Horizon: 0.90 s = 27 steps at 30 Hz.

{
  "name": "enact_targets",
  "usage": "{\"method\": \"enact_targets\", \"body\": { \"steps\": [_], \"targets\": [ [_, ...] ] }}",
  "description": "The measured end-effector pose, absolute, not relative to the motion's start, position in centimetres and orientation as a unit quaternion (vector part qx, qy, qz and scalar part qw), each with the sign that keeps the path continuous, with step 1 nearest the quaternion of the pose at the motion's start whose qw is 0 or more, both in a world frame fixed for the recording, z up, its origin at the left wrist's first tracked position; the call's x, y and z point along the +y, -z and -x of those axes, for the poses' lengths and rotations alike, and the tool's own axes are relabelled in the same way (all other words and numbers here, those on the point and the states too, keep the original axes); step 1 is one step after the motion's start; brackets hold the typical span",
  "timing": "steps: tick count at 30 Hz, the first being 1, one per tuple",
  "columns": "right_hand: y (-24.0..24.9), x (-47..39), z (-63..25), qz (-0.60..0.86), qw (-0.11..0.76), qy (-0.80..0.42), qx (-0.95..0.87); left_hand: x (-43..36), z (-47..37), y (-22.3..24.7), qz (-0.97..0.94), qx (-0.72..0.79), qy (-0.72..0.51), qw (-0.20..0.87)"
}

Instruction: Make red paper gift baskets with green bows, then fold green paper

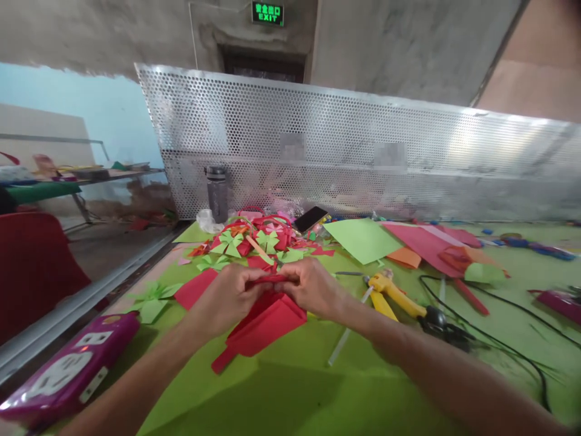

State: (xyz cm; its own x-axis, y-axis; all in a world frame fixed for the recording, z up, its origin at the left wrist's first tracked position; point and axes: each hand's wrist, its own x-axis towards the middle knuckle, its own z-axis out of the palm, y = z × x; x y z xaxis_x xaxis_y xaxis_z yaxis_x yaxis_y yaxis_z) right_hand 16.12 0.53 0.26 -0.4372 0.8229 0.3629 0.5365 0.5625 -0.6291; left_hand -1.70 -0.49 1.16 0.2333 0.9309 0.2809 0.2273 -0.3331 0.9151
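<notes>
Both hands meet near the middle of the head view over a folded piece of red paper [272,327]. The thumb and fingers of my left hand [233,293] pinch its upper edge from the left. From the right, my right hand [315,289] pinches the same edge, its fingertips close to the left ones. The paper's lower part hangs toward me as a folded flap, with a narrow red strip sticking out at lower left. Another red paper piece [196,288] lies just beyond my left wrist. What sits between the fingertips is partly hidden.
A yellow glue gun [397,295] with a clear glue stick [347,333] lies right of my hands. Cut green paper flowers [229,242], a phone [311,219] and a bottle [218,194] stand or lie behind. A purple power strip [72,369] is at left; coloured sheets [363,239] lie back right.
</notes>
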Motion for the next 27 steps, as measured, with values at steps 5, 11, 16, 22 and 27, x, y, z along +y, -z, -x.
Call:
{"method": "enact_targets", "body": {
  "steps": [5, 11, 16, 22, 27],
  "targets": [
    [-1.2, 1.4, -17.3, 0.429, 0.357, -0.204, -0.804, -0.2, 2.7, -2.6, -0.72, 0.474, -0.422, 0.28],
    [-1.7, 2.8, -18.3, 0.501, 0.299, -0.09, -0.807, 0.3, 3.9, -3.1, -0.629, 0.484, -0.534, 0.293],
    [-2.1, 4.2, -19.9, 0.563, 0.215, 0.007, -0.798, 0.4, 3.0, -2.5, -0.616, 0.46, -0.53, 0.358],
    [-4.7, 3.5, -22.7, 0.604, 0.179, 0.069, -0.774, -0.3, 1.0, -0.5, -0.54, 0.423, -0.482, 0.545],
    [-5.0, 1.7, -26.7, 0.674, 0.109, 0.108, -0.722, -1.1, 0.0, 0.1, -0.533, 0.43, -0.459, 0.566]
  ]
}}
